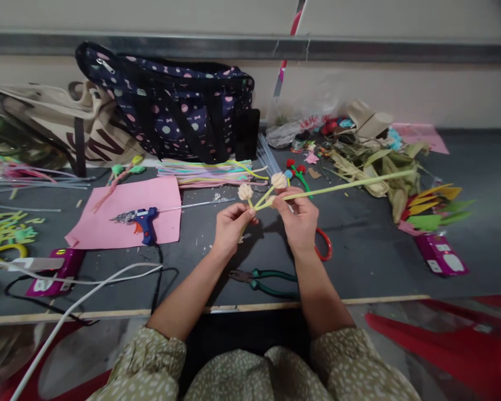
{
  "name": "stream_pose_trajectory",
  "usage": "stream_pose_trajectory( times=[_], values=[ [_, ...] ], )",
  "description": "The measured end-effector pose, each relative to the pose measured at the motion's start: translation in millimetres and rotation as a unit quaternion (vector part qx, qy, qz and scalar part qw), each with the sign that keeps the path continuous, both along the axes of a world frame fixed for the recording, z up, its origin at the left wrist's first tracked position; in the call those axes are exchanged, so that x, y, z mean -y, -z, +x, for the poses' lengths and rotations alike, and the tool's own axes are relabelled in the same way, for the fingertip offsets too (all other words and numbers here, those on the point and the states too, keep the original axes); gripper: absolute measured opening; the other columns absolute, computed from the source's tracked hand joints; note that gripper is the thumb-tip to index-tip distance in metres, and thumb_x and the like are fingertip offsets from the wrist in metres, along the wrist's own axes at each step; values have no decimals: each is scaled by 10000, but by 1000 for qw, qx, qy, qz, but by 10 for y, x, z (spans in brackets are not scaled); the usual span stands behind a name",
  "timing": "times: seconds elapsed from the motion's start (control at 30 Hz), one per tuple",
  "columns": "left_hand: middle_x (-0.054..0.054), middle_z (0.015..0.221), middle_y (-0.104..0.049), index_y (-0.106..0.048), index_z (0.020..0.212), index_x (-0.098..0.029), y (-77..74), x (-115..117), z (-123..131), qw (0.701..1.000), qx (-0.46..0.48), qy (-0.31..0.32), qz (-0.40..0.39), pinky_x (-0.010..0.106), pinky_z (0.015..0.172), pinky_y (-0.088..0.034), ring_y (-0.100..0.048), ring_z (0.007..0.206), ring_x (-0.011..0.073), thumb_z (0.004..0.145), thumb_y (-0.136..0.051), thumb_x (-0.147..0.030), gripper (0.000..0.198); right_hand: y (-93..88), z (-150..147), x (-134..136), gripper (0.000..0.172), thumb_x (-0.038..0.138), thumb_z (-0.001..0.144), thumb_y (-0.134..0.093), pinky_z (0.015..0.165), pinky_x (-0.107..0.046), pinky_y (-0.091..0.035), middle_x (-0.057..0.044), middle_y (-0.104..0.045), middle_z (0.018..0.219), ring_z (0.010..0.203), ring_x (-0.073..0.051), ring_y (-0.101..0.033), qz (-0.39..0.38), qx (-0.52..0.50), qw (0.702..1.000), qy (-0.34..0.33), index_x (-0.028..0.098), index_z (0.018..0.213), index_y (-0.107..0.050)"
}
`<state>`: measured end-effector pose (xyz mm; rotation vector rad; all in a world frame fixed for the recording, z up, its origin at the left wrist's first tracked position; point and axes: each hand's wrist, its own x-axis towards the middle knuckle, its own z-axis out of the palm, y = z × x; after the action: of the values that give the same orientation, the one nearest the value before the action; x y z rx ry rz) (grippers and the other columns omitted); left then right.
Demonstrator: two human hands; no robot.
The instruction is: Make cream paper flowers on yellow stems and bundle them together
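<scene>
Both hands meet over the middle of the dark table. My left hand [232,227] pinches the joined stems of a small pipe-cleaner flower bunch, whose cream heads [245,192] stick up between the hands. My right hand [296,217] is closed on a long yellow-green pipe cleaner [350,185], which stretches far out to the right and meets the bunch near my left fingertips. Green-handled pliers [263,278] lie just below, partly behind my right forearm. Red-handled scissors [324,245] show beside my right wrist.
A blue glue gun [144,220] rests on a pink sheet [96,223] at the left, its cord trailing forward. Pipe cleaners [212,171] lie before a patterned bag [171,106]. Dried husks [371,159] and a purple box [441,254] are at the right.
</scene>
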<state>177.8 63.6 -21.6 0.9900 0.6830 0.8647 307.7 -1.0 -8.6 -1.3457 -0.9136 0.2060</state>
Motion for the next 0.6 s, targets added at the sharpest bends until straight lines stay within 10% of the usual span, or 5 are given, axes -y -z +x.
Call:
stream_pose_trajectory(
  times=[0.6],
  values=[
    [16, 595, -649, -651, 689, -124, 9, 11, -61, 986, 27, 162, -34, 235, 613, -480, -619, 541, 117, 658, -787, -297, 222, -60, 278, 82, 206, 217, 542, -796, 550, -243, -479, 20, -678, 693, 564, -107, -582, -58, -343, 923, -164, 210, 702, -668]
  ],
)
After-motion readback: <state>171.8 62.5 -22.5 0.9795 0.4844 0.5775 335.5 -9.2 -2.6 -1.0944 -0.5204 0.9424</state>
